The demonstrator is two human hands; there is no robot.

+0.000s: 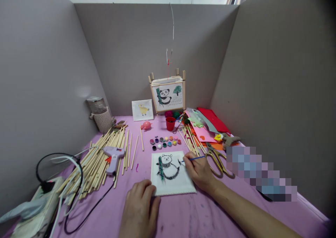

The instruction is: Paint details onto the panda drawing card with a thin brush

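A white square paper (175, 185) with a black panda and a green bamboo stalk painted on it lies on the purple table (199, 217). My left hand (140, 206) rests flat on the paper's near left corner. My right hand (199, 169) grips a thin blue paintbrush (195, 158), whose tip touches the paper's right side beside the panda. A row of small paint pots (165, 142) sits just beyond the paper, with a red cup (170, 123) farther back.
Several bamboo sticks (102, 161) and a purple glue gun (114, 157) lie at the left, with black cable and a power strip (44, 199). Gold scissors (219, 161) and coloured paper (210, 126) are at the right. A panda lantern (168, 92) stands at the back between grey partition walls.
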